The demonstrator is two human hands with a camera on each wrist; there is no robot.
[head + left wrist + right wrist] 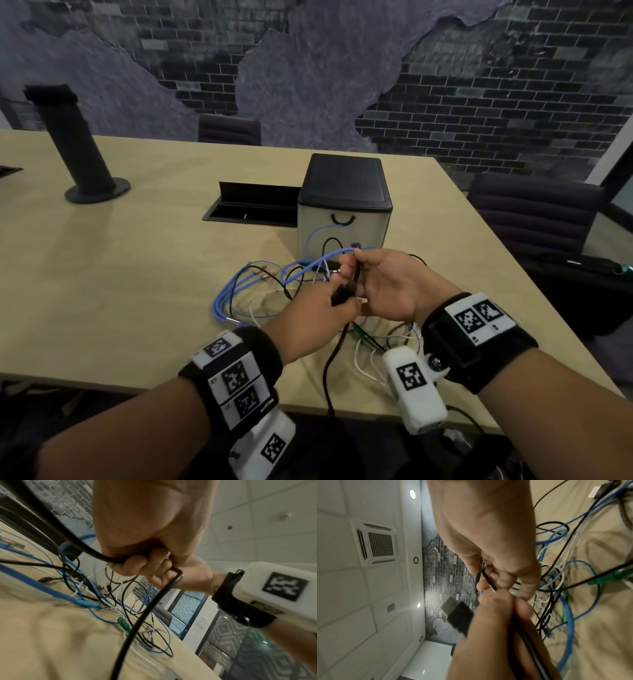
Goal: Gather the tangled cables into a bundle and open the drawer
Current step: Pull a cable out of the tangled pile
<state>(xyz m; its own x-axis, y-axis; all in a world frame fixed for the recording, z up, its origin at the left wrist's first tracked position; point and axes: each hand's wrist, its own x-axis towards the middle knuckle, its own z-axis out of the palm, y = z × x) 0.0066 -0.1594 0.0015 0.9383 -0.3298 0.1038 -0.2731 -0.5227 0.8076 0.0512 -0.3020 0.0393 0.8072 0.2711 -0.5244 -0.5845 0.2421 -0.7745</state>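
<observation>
A tangle of blue, white and black cables [239, 298] lies on the tan table [120, 274] in front of a small drawer unit [344, 226] with a black lid. Both its drawers look shut; the upper handle [341, 220] shows. My left hand [325, 308] grips a thick black cable [330, 370] just behind its flat connector [457, 615]; the cable hangs over the table's front edge. My right hand [380, 281], close against the left, pinches black cable strands [488, 580] between thumb and fingers, and a blue cable [308, 265] crosses its fingertips.
An open cable hatch [253, 209] is sunk in the table left of the drawer unit. A black post [85, 147] stands at the far left. Dark chairs [534, 212] line the far and right sides. A green plug [123, 623] lies among the cables.
</observation>
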